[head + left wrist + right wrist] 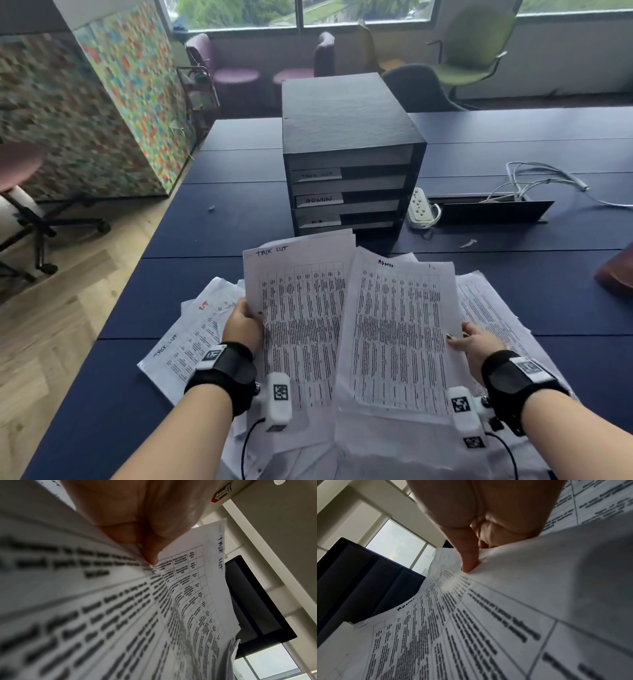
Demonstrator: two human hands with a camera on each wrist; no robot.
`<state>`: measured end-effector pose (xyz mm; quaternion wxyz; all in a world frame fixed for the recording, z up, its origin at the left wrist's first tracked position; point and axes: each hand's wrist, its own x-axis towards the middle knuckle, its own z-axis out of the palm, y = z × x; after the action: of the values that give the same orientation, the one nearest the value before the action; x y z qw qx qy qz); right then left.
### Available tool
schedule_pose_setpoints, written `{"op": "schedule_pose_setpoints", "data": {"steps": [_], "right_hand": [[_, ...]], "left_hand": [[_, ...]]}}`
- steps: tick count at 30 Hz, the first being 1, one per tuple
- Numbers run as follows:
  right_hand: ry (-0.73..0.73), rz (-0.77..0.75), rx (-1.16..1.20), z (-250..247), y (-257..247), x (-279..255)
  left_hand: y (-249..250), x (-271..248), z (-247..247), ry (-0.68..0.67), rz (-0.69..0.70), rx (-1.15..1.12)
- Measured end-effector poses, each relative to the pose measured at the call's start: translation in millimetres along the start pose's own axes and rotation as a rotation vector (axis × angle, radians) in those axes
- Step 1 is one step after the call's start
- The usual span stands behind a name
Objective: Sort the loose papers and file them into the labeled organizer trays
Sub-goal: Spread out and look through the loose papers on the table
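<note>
My left hand (245, 320) pinches the left edge of a printed sheet headed "TASK LIST" (301, 308), held up over the table; the left wrist view shows the thumb (150, 555) pressed on that sheet (202, 588). My right hand (474, 342) pinches the right edge of a sheet headed "ADMIN" (397, 329), which overlaps the first; the thumb (469, 561) shows on this sheet (471, 628). Beyond them stands a black organizer (346, 154) with three labeled trays: "TASK LIST" (317, 174), "ADMIN" (318, 199) and a lower label partly hidden.
More loose papers (191, 335) lie spread on the dark blue table (212, 233) under and beside my hands. A white power strip (420, 207), a cable slot and loose white cables (534, 178) lie right of the organizer. Chairs stand beyond the table and at the left.
</note>
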<state>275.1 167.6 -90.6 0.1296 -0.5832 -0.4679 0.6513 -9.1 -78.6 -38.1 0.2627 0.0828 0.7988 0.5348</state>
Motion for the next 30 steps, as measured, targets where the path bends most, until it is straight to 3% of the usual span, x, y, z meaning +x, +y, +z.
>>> {"op": "schedule_pose_setpoints", "data": {"steps": [5, 15, 19, 21, 25, 30], "right_hand": [[-0.029, -0.012, 0.116, -2, 0, -7], [-0.062, 0.032, 0.173, -10, -2, -6], [-0.074, 0.061, 0.196, -19, -8, -2], [-0.069, 0.059, 0.197, -22, -8, 1], [-0.055, 0.026, 0.046, -18, -2, 3], [-0.004, 0.013, -0.195, -21, 8, 18]], "left_hand": [[7, -3, 12, -0.049, 0.024, -0.048], [-4, -21, 62, -0.363, -0.001, -0.054], [-6, -21, 67, -0.352, 0.003, -0.077], [-11, -17, 66, -0.349, 0.035, 0.043], [-28, -7, 64, -0.346, 0.149, 0.710], [-40, 8, 40, -0.161, 0.073, 0.710]]}}
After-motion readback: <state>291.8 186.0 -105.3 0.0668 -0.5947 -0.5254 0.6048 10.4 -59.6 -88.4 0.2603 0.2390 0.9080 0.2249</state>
